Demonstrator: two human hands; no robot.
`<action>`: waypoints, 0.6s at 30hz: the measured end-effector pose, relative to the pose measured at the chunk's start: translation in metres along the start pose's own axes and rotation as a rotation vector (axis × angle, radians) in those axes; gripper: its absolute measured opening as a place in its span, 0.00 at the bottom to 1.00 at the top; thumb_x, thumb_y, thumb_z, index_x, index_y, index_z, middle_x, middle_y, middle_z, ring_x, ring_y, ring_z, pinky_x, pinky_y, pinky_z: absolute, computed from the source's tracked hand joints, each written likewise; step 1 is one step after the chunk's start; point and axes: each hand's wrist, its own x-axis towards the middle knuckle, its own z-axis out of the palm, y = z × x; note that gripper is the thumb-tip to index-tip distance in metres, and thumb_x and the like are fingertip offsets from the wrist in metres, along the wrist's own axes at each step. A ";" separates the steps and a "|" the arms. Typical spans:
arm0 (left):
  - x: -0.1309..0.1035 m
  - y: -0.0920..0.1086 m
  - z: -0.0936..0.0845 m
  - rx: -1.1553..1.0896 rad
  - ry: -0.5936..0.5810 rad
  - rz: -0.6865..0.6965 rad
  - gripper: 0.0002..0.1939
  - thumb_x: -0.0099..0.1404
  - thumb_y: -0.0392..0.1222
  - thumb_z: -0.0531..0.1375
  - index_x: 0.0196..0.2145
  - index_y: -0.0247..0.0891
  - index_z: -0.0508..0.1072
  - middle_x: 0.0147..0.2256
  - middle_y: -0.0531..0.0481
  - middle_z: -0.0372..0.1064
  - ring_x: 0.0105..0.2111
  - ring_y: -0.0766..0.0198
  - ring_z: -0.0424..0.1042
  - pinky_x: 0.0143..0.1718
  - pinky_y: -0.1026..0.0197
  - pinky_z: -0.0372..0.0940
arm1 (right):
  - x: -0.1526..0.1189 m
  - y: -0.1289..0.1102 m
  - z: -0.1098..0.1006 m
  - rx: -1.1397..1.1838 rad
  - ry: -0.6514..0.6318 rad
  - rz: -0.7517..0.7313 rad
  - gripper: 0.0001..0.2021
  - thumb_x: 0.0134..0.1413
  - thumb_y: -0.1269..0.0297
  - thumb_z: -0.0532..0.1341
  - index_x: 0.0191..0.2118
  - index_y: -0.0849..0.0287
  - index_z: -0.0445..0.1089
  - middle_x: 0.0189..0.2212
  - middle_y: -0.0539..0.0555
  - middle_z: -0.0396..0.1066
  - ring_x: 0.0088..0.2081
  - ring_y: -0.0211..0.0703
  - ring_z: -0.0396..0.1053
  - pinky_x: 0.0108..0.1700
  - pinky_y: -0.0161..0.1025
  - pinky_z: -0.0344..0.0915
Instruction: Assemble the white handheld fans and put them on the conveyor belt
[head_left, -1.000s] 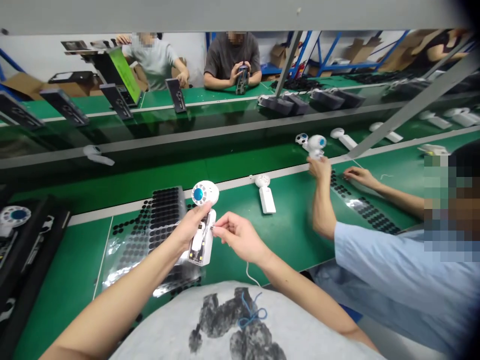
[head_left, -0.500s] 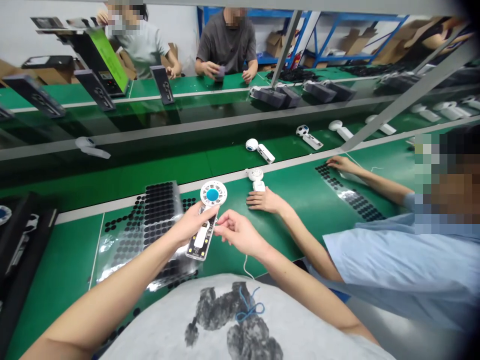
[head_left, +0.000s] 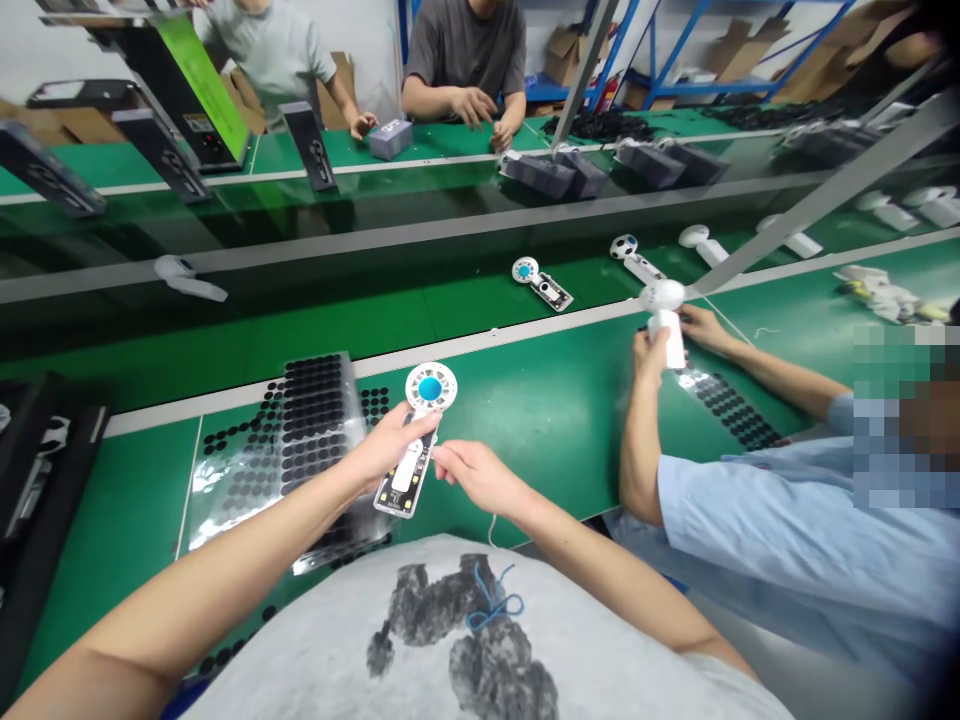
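Observation:
My left hand is closed around the neck of a small handheld fan. The fan's round white head has a blue centre, and its clear handle shows a dark board with yellow squares. At the handle's right edge, my right hand has its thumb and fingers pinched together. Whatever sits in that pinch is hidden by the fingers. A thin white cord shows below the right wrist. Left of the fan, sheets of black round stickers lie on the green table.
A co-worker's hands on the right hold a white fan. Several fans, one of them a clear-handled fan, lie on the green conveyor. A black tray stands left. A slanted metal post crosses the right side.
The co-worker on the right has lifted the white fan from the table and moved it right. Across the line, a person has put down a grey box. My hands still hold nearly the same pose.

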 end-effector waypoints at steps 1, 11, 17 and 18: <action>0.002 -0.001 0.000 -0.005 -0.015 -0.008 0.21 0.51 0.49 0.62 0.39 0.35 0.64 0.27 0.52 0.66 0.22 0.66 0.66 0.23 0.64 0.62 | 0.001 0.003 -0.001 0.013 -0.020 0.001 0.17 0.58 0.60 0.47 0.23 0.60 0.64 0.19 0.47 0.61 0.23 0.34 0.59 0.30 0.33 0.55; 0.044 -0.022 0.017 -0.011 -0.009 -0.103 0.20 0.49 0.55 0.62 0.31 0.38 0.62 0.19 0.57 0.61 0.18 0.68 0.63 0.21 0.65 0.60 | 0.022 0.048 0.012 0.301 0.283 0.134 0.10 0.47 0.69 0.53 0.21 0.61 0.69 0.13 0.43 0.54 0.16 0.30 0.52 0.20 0.30 0.49; 0.072 0.008 -0.005 0.203 0.122 -0.069 0.30 0.41 0.58 0.64 0.39 0.41 0.65 0.31 0.50 0.71 0.29 0.56 0.70 0.29 0.60 0.63 | -0.021 0.095 -0.039 0.340 0.586 0.282 0.12 0.45 0.59 0.58 0.19 0.61 0.69 0.12 0.44 0.51 0.15 0.31 0.48 0.17 0.32 0.46; 0.079 0.016 -0.009 0.206 0.154 -0.089 0.32 0.41 0.59 0.64 0.42 0.42 0.64 0.30 0.51 0.71 0.29 0.55 0.70 0.28 0.60 0.63 | -0.029 0.104 -0.046 0.291 0.670 0.260 0.14 0.45 0.57 0.58 0.18 0.61 0.68 0.12 0.45 0.53 0.16 0.32 0.51 0.19 0.33 0.49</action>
